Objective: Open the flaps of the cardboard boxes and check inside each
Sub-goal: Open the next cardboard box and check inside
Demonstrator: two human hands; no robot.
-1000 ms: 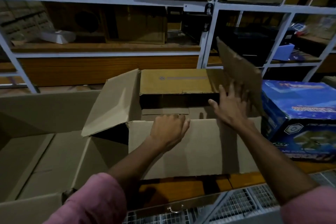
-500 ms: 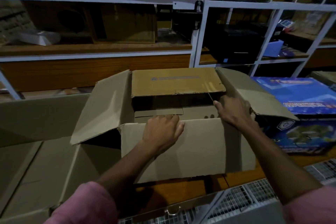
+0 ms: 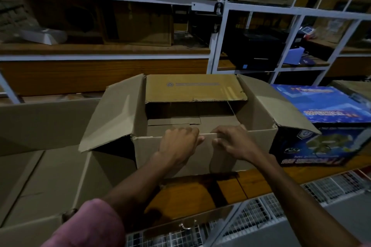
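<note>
- The open brown cardboard box [image 3: 204, 152] sits on the orange-brown wooden shelf [image 3: 259, 183] dead ahead of the person, at twelve o'clock. Its long axis runs nine to three, and its near flap [image 3: 174, 158] hangs down the front wall.
- Both hands are on the near top edge — the left hand [image 3: 178, 144] with fingers curled over it, the right hand [image 3: 232, 142] just beside it at three o'clock, fingers hooked over the same edge.
- Side flaps are splayed toward nine [image 3: 116, 110] and three [image 3: 275, 108]; the far flap [image 3: 193, 88] stands up at twelve.
- Inside, only plain cardboard shows at the bottom — the checking looks nearly done, I'd judge.
- The large open cardboard carton [image 3: 48, 158] lies at nine o'clock, nearer the left hand.
- The blue printed box [image 3: 329, 124] sits at three o'clock.
</note>
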